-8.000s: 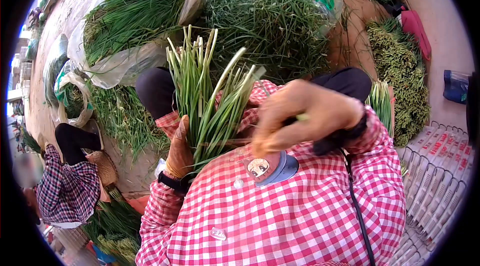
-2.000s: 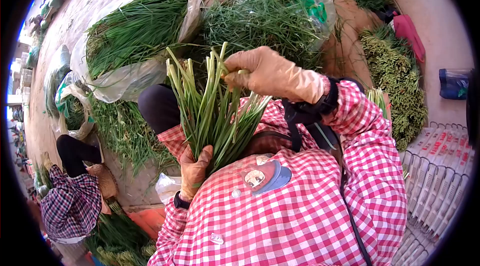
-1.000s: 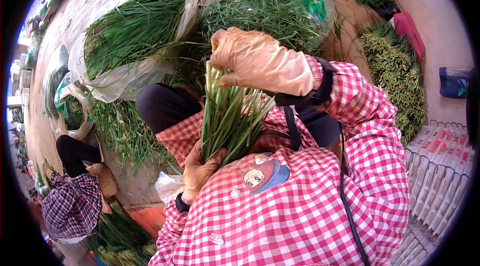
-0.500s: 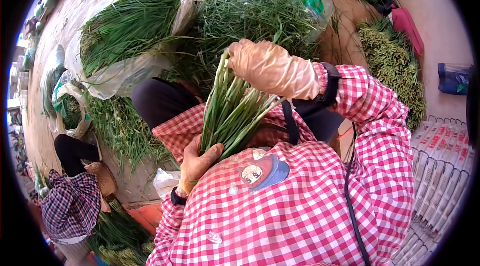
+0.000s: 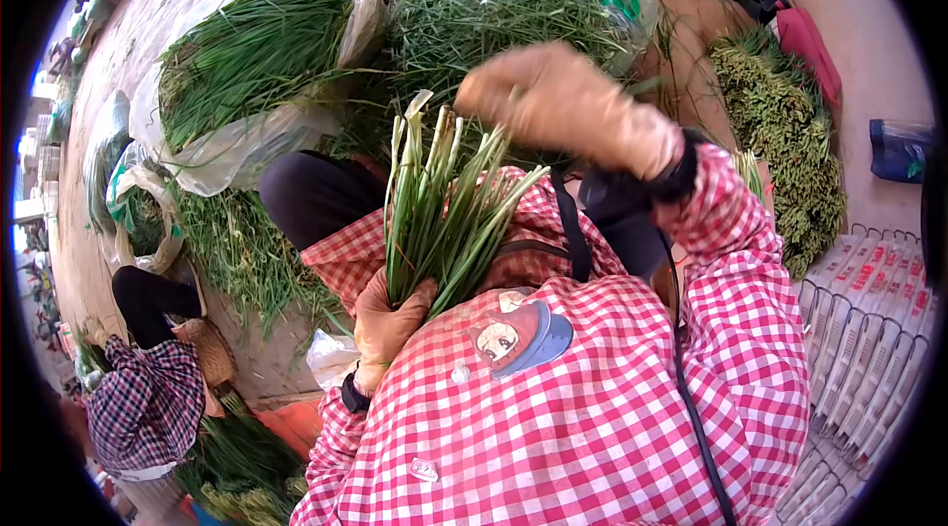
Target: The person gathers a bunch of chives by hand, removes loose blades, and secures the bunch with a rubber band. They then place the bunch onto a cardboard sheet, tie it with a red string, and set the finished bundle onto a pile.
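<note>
- A bunch of green stalks [image 5: 444, 220], pale ends up, stands fanned above my lap, between my knees and my red-and-white checked shirt [image 5: 553, 407].
- My gloved left hand [image 5: 393, 321] grips its lower part, thumb across the front, fingers wrapped behind.
- My gloved right hand [image 5: 568, 106], blurred, hovers beside the pale tips, fingers bent; whether it pinches anything, I cannot tell.
- Ahead on the tan floor [image 5: 111, 62], strewn with green scraps, an open clear plastic bag [image 5: 247, 156] holds long greens beside a tangled heap of greens [image 5: 494, 32] with green plastic at its far edge.
- Loose cuttings [image 5: 242, 244] spread left of my knee.
- To my right lie stacked bundles [image 5: 785, 151], a red bag [image 5: 808, 47], a blue bag [image 5: 899, 151] and white crates with wire handles [image 5: 869, 279].
- At left, a co-worker in dark checks [image 5: 148, 403] sits near more greens [image 5: 242, 457].
</note>
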Motion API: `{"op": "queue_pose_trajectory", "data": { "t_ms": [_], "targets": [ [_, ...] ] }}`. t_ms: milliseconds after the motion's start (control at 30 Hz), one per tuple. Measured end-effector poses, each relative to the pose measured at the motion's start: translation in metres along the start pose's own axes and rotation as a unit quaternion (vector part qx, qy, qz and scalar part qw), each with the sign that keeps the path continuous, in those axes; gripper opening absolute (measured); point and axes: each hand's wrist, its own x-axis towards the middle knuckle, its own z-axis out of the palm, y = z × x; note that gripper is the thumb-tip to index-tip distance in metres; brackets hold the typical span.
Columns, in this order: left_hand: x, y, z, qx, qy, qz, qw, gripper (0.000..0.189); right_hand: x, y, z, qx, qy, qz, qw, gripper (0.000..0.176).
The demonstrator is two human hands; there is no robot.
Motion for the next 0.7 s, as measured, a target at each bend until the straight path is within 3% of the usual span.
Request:
{"op": "queue_pose_trajectory", "data": {
  "t_ms": [33, 67, 100, 167, 233, 300, 367, 433, 500, 533, 600, 667, 700],
  "targets": [
    [0.000, 0.001, 0.001, 0.007, 0.002, -0.003, 1.000, 0.022, -0.005, -0.007, 0.012, 0.015, -0.055, -0.039, 0.998, 0.057],
    [-0.001, 0.001, 0.002, 0.015, 0.005, -0.005, 1.000, 0.022, -0.014, -0.014, 0.032, 0.023, -0.016, -0.030, 0.999, 0.056],
    [-0.002, 0.002, 0.002, 0.021, 0.008, -0.007, 1.000, 0.022, -0.012, -0.023, 0.038, 0.018, -0.064, -0.003, 0.998, 0.049],
    [-0.003, 0.009, 0.006, 0.028, 0.012, -0.022, 0.999, 0.025, -0.007, -0.004, 0.068, 0.220, -0.103, 0.007, 0.970, 0.043],
    [-0.001, 0.006, 0.003, 0.003, 0.007, -0.041, 0.999, 0.027, -0.010, -0.009, 0.073, 0.193, -0.090, -0.033, 0.977, 0.037],
    [0.005, -0.007, -0.010, -0.050, -0.020, -0.065, 0.996, 0.031, -0.020, -0.024, 0.047, 0.115, -0.190, -0.038, 0.974, 0.028],
    [0.008, -0.009, -0.015, -0.066, -0.039, -0.067, 0.995, 0.034, -0.028, -0.033, 0.025, 0.242, -0.303, -0.039, 0.921, 0.025],
    [0.010, -0.015, -0.015, -0.113, -0.060, -0.042, 0.991, 0.034, -0.030, -0.033, -0.006, 0.293, -0.321, -0.043, 0.900, 0.032],
    [0.006, -0.003, -0.008, -0.093, -0.038, -0.046, 0.994, 0.035, -0.041, -0.041, -0.044, 0.296, -0.206, -0.009, 0.933, 0.032],
    [0.006, -0.001, -0.008, -0.097, -0.039, -0.047, 0.993, 0.035, -0.047, -0.035, -0.049, 0.317, -0.081, -0.074, 0.942, 0.024],
    [0.007, -0.004, -0.009, -0.084, -0.043, -0.051, 0.994, 0.032, -0.044, -0.001, -0.074, 0.141, 0.114, -0.271, 0.945, 0.018],
    [0.008, -0.012, -0.015, -0.053, -0.045, -0.057, 0.996, 0.029, -0.034, 0.013, -0.099, 0.005, 0.154, -0.171, 0.973, 0.021],
    [0.007, -0.011, -0.011, -0.056, -0.033, -0.055, 0.996, 0.027, -0.034, 0.004, -0.107, 0.067, 0.125, 0.057, 0.988, 0.024]
  ]
}}
